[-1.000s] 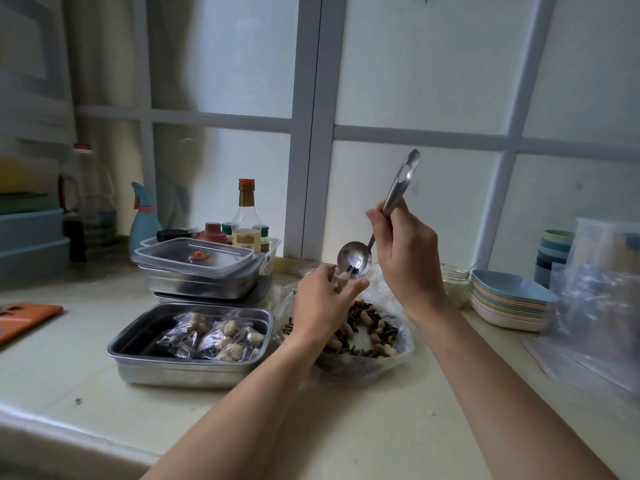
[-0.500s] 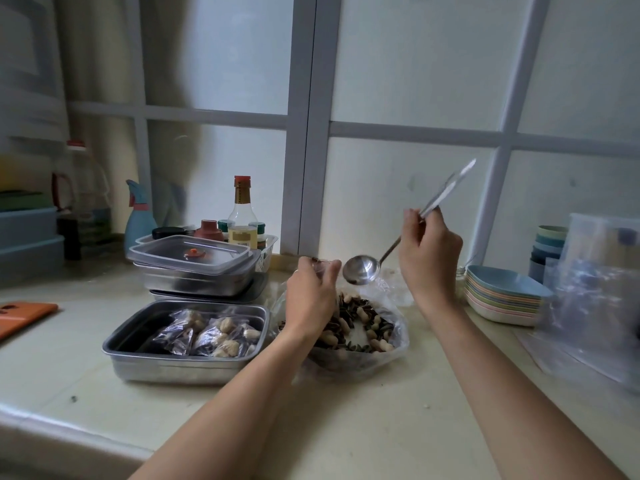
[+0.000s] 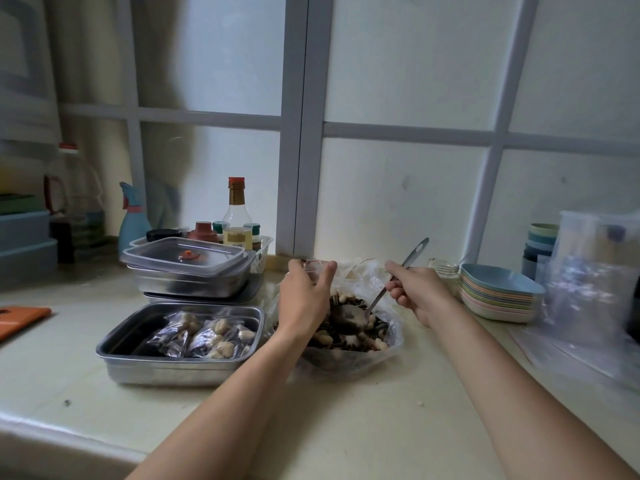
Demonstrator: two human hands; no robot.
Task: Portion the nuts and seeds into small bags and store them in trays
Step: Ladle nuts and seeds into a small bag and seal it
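Note:
A large clear bag point(image 3: 360, 355) of mixed nuts and dark seeds lies open on the counter. My left hand point(image 3: 304, 299) holds a small clear bag point(image 3: 317, 270) by its mouth, just above the big bag's left side. My right hand point(image 3: 419, 292) grips the handle of a metal spoon point(image 3: 349, 315), whose bowl is down in the nut mix. To the left, a steel tray point(image 3: 145, 368) holds filled small bags point(image 3: 207, 334) of nuts and seeds.
Lidded steel trays point(image 3: 187, 271) are stacked behind the open tray, with bottles and a spray bottle point(image 3: 133, 220) beyond. Stacked coloured plates point(image 3: 498, 292), cups and loose plastic bags point(image 3: 595, 289) sit on the right. An orange item point(image 3: 20, 315) lies far left.
My right hand has swung the spoon down from above the small bag into the nut mix. My left hand stayed in place holding the small bag.

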